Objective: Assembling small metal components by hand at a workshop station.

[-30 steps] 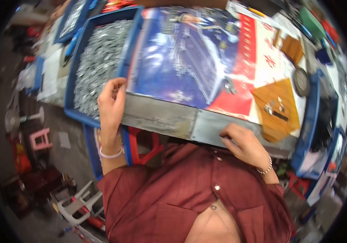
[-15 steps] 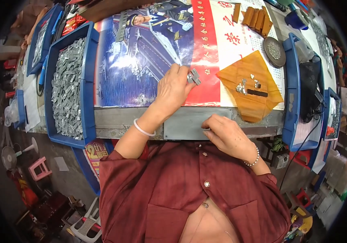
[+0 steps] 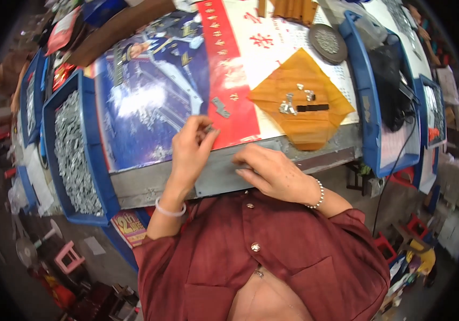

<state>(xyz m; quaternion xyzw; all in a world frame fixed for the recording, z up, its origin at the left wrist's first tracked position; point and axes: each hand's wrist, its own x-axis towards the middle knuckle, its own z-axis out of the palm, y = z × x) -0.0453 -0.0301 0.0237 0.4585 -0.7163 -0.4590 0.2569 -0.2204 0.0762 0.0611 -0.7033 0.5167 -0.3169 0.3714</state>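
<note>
Where left hand (image 3: 189, 152) pinches, metal clip (image 3: 208, 128) at fingertips

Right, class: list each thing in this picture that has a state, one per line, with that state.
Left hand: pinching a small metal part over the poster.
Right hand: flat on the bench edge, empty.
Metal bracket: lying loose on the poster.
Blue bin: full of metal pieces.
Orange cloth: spread out, carrying small parts.

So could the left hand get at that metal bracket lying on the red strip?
Probably yes: the left hand sits just below the bracket, nothing lies between them, though its fingers already pinch a small metal piece.
</note>
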